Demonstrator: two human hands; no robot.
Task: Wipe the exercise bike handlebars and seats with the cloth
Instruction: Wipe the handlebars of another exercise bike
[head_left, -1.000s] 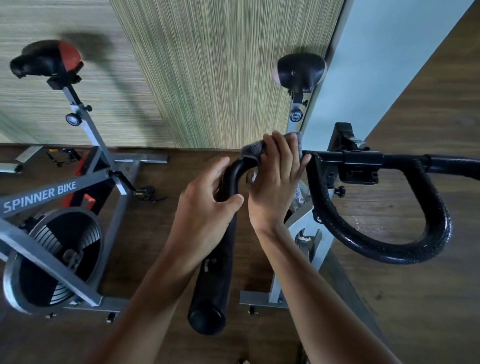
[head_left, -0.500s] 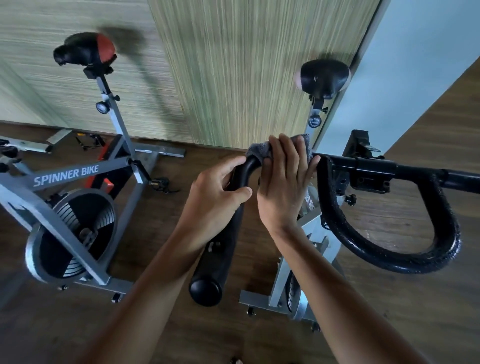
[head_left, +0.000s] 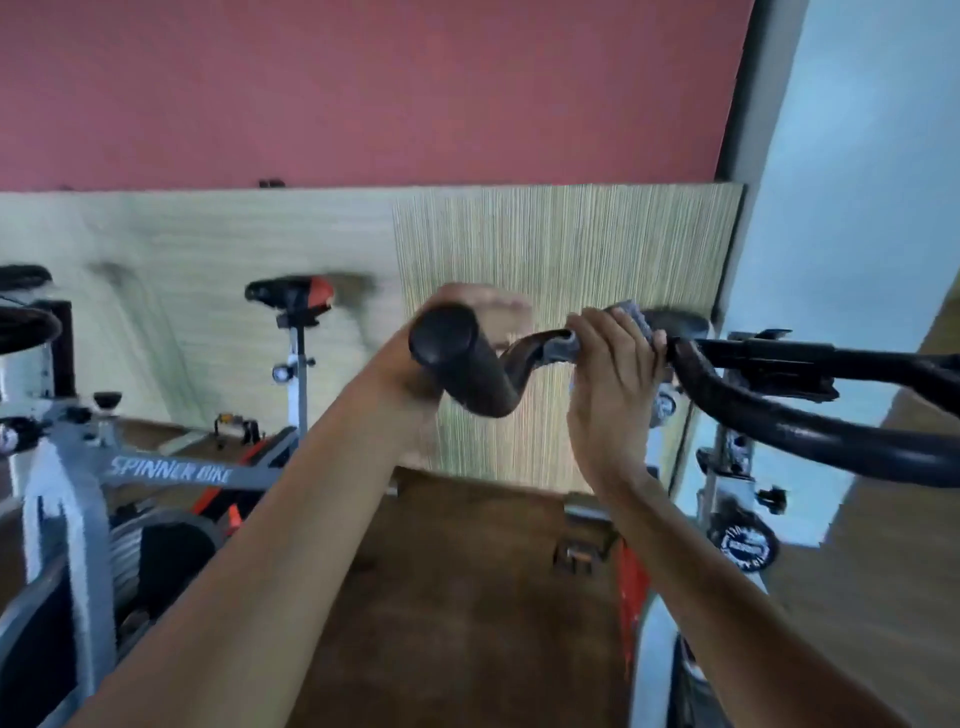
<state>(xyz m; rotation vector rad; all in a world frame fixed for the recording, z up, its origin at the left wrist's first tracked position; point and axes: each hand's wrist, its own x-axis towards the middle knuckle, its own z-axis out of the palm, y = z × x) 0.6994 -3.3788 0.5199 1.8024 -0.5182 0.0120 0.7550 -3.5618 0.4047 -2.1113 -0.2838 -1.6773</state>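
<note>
The near bike's black handlebar (head_left: 789, 434) crosses the right half of the head view, and its left grip (head_left: 467, 364) points toward me. My right hand (head_left: 613, 379) grips a grey cloth (head_left: 631, 312) wrapped round the bar just right of the bend. My left hand (head_left: 485, 312) is blurred and partly hidden behind the left grip, which it holds. A dark seat (head_left: 680, 319) of this bike shows blurred just behind my right hand. A second bike's black and red seat (head_left: 293, 293) stands at the left.
A grey bike frame marked SPINNER BIKE (head_left: 171, 470) with a flywheel (head_left: 156, 551) stands at the left on the brown wood floor (head_left: 467, 597). A striped panel (head_left: 561, 260) and a red wall (head_left: 363, 88) lie behind. A pale wall (head_left: 857, 208) is at the right.
The view has tilted upward, bringing the red wall into sight. The left grip now points toward me. Both hands stay on the handlebar, the right one still on the cloth.
</note>
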